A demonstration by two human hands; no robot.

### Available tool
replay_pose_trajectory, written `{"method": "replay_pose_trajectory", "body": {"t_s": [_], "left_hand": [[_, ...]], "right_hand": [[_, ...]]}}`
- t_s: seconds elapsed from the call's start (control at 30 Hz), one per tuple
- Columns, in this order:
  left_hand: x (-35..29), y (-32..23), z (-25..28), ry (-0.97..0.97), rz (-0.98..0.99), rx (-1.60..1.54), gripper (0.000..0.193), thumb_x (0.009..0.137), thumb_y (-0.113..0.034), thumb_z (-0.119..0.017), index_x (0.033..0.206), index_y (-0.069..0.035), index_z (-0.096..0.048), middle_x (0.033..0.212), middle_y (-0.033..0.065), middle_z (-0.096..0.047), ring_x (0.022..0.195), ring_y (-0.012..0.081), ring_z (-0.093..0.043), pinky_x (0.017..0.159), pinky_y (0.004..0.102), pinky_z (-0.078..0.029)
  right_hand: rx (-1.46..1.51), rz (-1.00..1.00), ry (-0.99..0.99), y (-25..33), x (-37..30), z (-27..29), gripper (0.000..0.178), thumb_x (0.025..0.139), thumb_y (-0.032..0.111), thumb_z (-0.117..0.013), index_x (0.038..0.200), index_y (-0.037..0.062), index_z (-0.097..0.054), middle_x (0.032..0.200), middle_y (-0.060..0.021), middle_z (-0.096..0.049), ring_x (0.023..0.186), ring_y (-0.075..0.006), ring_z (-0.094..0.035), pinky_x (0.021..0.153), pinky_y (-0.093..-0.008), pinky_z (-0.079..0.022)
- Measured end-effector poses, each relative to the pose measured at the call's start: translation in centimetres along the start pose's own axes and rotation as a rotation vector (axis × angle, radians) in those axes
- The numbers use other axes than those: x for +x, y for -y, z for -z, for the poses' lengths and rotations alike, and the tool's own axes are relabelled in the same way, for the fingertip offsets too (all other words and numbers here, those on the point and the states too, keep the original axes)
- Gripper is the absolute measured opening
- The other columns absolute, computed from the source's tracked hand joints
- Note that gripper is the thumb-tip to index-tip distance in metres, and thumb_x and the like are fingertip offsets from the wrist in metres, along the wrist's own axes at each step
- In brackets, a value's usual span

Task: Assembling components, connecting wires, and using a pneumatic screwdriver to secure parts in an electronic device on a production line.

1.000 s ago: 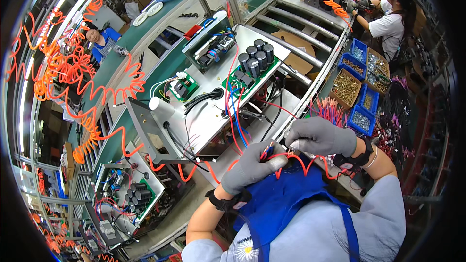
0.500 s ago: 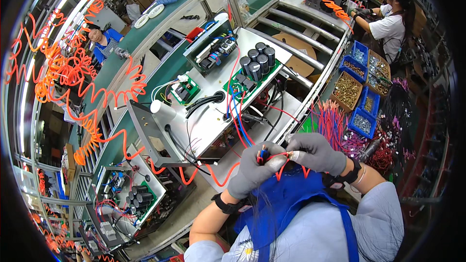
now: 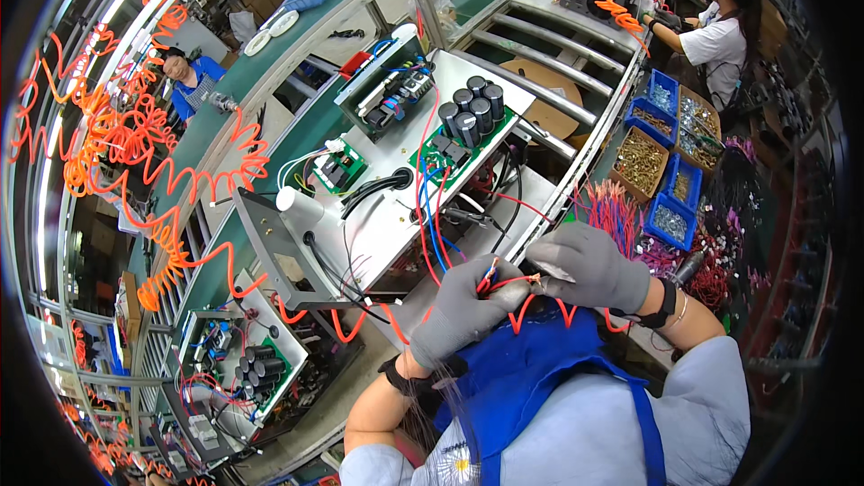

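Note:
My left hand (image 3: 472,306), in a grey glove, is closed round red and blue wires that run down from a chassis. A short red wire (image 3: 515,282) with a bare copper end sticks out past its thumb. My right hand (image 3: 596,272), also gloved, has its fingers bent together at that copper end; whether the fingertips grip it firmly is hard to see. Just beyond my hands, the open metal chassis (image 3: 371,223) carries a green circuit board (image 3: 461,151) with several black capacitors (image 3: 477,108).
A coiled orange air hose (image 3: 346,337) loops close below my hands. To the right are blue bins (image 3: 670,220) of small hardware, a box of brass screws (image 3: 640,162) and red wire bundles (image 3: 612,207). A roller conveyor (image 3: 540,58) runs behind. Co-workers stand far left and upper right.
My right hand has drawn slightly up and back from the wire end, its fingertips loosening. My left hand has shifted a little left, still holding the wires.

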State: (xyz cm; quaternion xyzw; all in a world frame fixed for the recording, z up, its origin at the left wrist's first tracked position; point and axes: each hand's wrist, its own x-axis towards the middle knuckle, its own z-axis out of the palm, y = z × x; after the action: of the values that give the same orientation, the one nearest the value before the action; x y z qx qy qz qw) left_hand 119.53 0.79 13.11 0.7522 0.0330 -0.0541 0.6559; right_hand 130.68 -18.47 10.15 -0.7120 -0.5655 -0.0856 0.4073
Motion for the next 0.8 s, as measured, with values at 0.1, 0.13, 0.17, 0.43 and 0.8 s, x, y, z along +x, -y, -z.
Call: {"method": "replay_pose_trajectory", "body": {"t_s": [0.1,0.13,0.17,0.43,0.8], "left_hand": [[0.0,-0.2,0.5,0.064,0.132,-0.007,0.017,0.085,-0.014,-0.072,0.094,-0.001,-0.066,0.077,-0.0021,-0.06,0.071,0.0037,-0.049,0.064,0.0221,-0.042],[0.0,-0.2,0.7,0.045,0.127,-0.001,0.017,0.085,-0.014,-0.072,0.094,-0.001,-0.066,0.077,-0.0021,-0.06,0.071,0.0037,-0.049,0.064,0.0221,-0.042],[0.0,-0.1,0.8,0.055,0.124,-0.001,0.017,0.086,-0.015,-0.071,0.094,-0.001,-0.066,0.077,-0.0023,-0.06,0.072,0.0035,-0.049,0.064,0.0222,-0.042],[-0.6,1.2,-0.1,-0.148,-0.416,0.582,0.015,0.081,-0.014,-0.07,0.093,-0.006,-0.064,0.073,0.0046,-0.06,0.062,0.0163,-0.057,0.053,0.0274,-0.043],[-1.7,1.1,0.6,-0.185,-0.346,0.508,0.021,0.078,-0.007,-0.073,0.096,-0.003,-0.065,0.076,0.0083,-0.062,0.063,0.0158,-0.059,0.057,0.027,-0.047]], "right_hand": [[-0.07,0.185,0.054,-0.3,0.6,0.3,0.033,0.078,0.023,-0.072,0.107,0.0103,-0.065,0.093,-0.0045,-0.064,0.075,-0.0235,-0.062,0.065,-0.0355,-0.049],[-0.113,0.23,0.081,-0.4,0.8,0.4,0.031,0.079,0.024,-0.071,0.107,0.0105,-0.065,0.092,-0.0038,-0.064,0.074,-0.023,-0.061,0.065,-0.0355,-0.049],[-0.144,0.287,0.068,-0.4,1.0,0.5,0.03,0.081,0.025,-0.07,0.107,0.0107,-0.066,0.091,-0.0031,-0.063,0.073,-0.0226,-0.06,0.064,-0.0354,-0.049],[0.455,-0.4,0.34,0.8,1.5,0.7,0.01,0.084,0.016,-0.062,0.09,0.0084,-0.064,0.069,-0.0007,-0.054,0.06,-0.0132,-0.053,0.053,-0.029,-0.042],[0.45,-0.427,-0.042,1.3,0.6,-1.0,0.025,0.091,0.025,-0.057,0.096,0.0014,-0.064,0.072,-0.01,-0.06,0.062,-0.0206,-0.059,0.054,-0.0306,-0.046]]}}
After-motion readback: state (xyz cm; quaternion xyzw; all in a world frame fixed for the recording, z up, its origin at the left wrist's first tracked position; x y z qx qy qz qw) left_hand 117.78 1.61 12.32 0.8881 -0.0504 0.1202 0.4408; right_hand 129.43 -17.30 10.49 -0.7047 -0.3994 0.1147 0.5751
